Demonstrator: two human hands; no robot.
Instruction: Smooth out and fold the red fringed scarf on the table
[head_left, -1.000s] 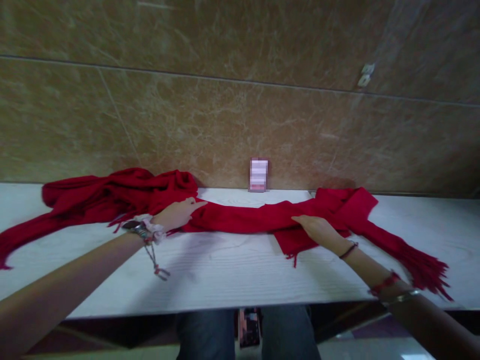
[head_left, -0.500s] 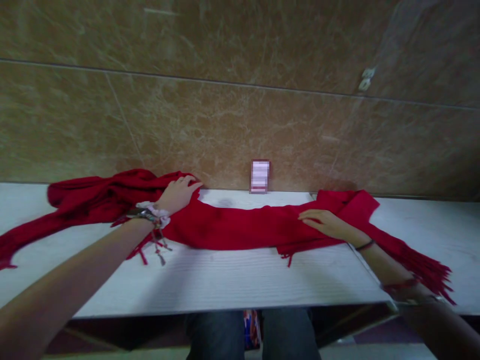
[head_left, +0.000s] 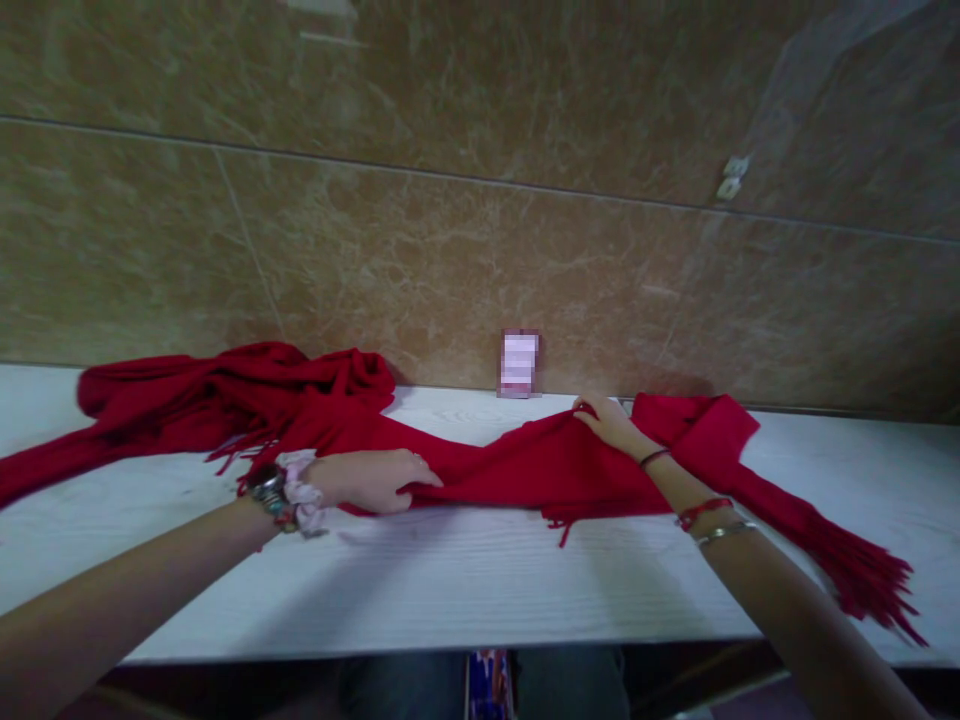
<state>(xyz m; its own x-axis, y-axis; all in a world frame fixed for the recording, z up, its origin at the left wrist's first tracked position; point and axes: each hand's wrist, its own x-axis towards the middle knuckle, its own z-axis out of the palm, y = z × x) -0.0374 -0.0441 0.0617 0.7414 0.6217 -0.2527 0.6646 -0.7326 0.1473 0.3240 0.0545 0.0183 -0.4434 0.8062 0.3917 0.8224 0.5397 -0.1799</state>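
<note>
A long red fringed scarf (head_left: 495, 475) stretches across the white tabletop, bunched in folds on the left and folded over on the right, where a fringed end trails toward the front. My left hand (head_left: 382, 480) pinches its front edge left of the middle, fingers closed on the cloth. Right of the middle, my right hand (head_left: 607, 422) grips the back edge and lifts it a little, so the cloth slopes between both hands. Fringe shows at the front edge below my right hand and near my left wrist.
Behind the white table (head_left: 480, 590) rises a brown marble-look wall (head_left: 420, 270). A small blurred pinkish card or device (head_left: 519, 362) stands against it. A white socket (head_left: 733, 178) is higher on the right. Below the front edge, a colourful package (head_left: 489, 685) shows between my legs.
My left hand moved from the bunched cloth at the back to the scarf's front edge. My right hand went from resting on the scarf to gripping and raising its back edge.
</note>
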